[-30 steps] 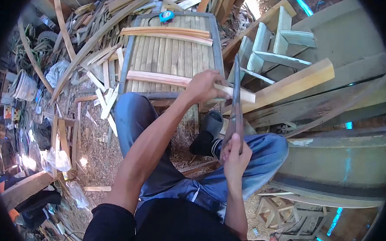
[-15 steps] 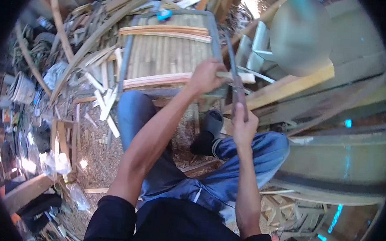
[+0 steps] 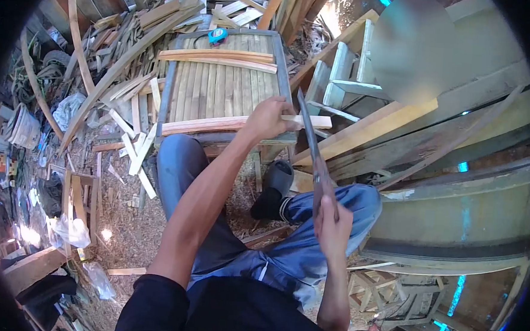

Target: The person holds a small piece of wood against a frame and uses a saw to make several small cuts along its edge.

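My left hand is closed around a pale wooden strip, pressing it at the right front corner of a low slatted bench. The strip's end sticks out past the bench edge. My right hand grips the handle of a handsaw, seen nearly edge-on. Its long dark blade crosses the strip just right of my left hand; the teeth cannot be made out. Beside my left hand, reddish strips lie along the bench's near edge. More thin strips lie across its far part.
A blue tape measure sits at the bench's far edge. Scrap wood is piled behind and left. To the right are a thick plank and a white-edged wooden frame. Wood shavings cover the floor.
My right hand has drawn the handsaw back toward my body along its length. My left hand still holds the strip. The whole view has shifted slightly.
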Tool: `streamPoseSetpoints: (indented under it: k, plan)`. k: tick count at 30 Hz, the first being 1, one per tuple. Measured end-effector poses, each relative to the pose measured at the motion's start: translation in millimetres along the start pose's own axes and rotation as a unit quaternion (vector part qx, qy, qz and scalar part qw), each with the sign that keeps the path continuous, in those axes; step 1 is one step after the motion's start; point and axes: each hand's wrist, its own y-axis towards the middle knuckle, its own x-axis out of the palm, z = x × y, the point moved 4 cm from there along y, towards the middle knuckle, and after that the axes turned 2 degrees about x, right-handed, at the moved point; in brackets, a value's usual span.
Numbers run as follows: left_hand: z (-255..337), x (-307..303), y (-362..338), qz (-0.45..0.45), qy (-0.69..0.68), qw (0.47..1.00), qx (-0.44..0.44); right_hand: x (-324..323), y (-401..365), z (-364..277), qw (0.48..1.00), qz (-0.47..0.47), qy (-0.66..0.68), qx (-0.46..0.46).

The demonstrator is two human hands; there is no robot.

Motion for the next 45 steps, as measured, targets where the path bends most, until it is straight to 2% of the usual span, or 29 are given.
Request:
streamPoseSetpoints:
  k: [1,4,6,8,12,14,15,18,19,20,21,22,24,26,29,32,34,35,37,41,43,44,45]
  plan:
    - [-1,1,1,-0.009,-0.001,1.0,-0.014,-4,-13,2,0.999,-0.002,0.003,0.034]
    - [-4,7,-3,-0.022,-0.011,0.999,-0.038,2,-11,10,1.0,0.014,-0.002,0.013]
    - [-9,10,-5,-0.031,-0.017,0.998,-0.043,16,28,-5,0.993,0.049,-0.076,-0.078]
    - [-14,11,-3,-0.013,-0.006,1.0,-0.019,32,68,-8,0.998,0.024,-0.039,-0.034]
    - [-4,4,-7,-0.04,-0.032,0.998,-0.034,31,65,-30,0.997,0.0,-0.079,-0.011]
    - [0,6,-10,-0.036,-0.006,0.999,0.007,30,51,-17,1.0,0.006,0.015,0.007]
    - [4,6,-10,-0.006,-0.005,0.999,0.039,31,48,-11,0.998,0.006,0.06,0.02]
    - [1,6,-9,-0.035,-0.015,0.999,-0.035,43,43,-4,0.997,0.02,0.069,0.0]
    - [1,5,-9,-0.014,-0.007,1.0,-0.007,48,40,16,0.998,0.02,0.066,0.004]
    - [0,4,-7,-0.014,-0.008,1.0,-0.004,54,42,44,0.996,0.038,0.061,-0.054]
    - [-1,4,-6,-0.023,-0.017,1.0,0.005,56,43,43,0.99,0.056,0.055,-0.113]
    - [-1,5,-5,-0.033,-0.027,0.999,0.012,53,43,47,0.99,0.059,0.054,-0.115]
    - [-4,10,-5,-0.024,-0.03,0.999,0.023,51,41,55,0.975,0.056,0.213,-0.014]
    - [-5,9,-9,-0.025,-0.033,0.999,0.031,39,28,20,0.989,0.033,0.14,0.021]
    - [5,3,-7,-0.055,-0.013,0.998,-0.024,12,-4,-21,0.997,0.019,0.059,0.042]
    - [1,9,-9,-0.033,-0.027,0.999,0.001,4,-4,-41,1.0,0.0,0.006,0.023]
    - [0,6,-11,-0.022,-0.014,1.0,0.016,7,17,-55,0.995,-0.012,-0.091,0.037]
    - [-1,5,-11,-0.022,-0.018,0.999,0.014,14,39,-58,0.996,0.006,-0.084,-0.025]
    - [4,7,-6,-0.021,-0.023,0.999,0.029,31,83,-34,0.997,0.025,-0.079,-0.003]
    - [2,5,-7,-0.008,0.017,1.0,0.025,54,86,-22,0.987,0.071,-0.127,-0.067]
    - [2,4,-6,-0.004,0.024,0.999,0.04,50,85,17,0.99,0.081,-0.053,-0.101]
    - [0,5,-6,-0.015,0.002,0.999,0.028,53,84,39,0.99,0.082,-0.055,-0.104]
    - [0,7,-7,-0.028,-0.021,0.999,0.016,58,81,61,0.988,0.09,-0.002,-0.127]
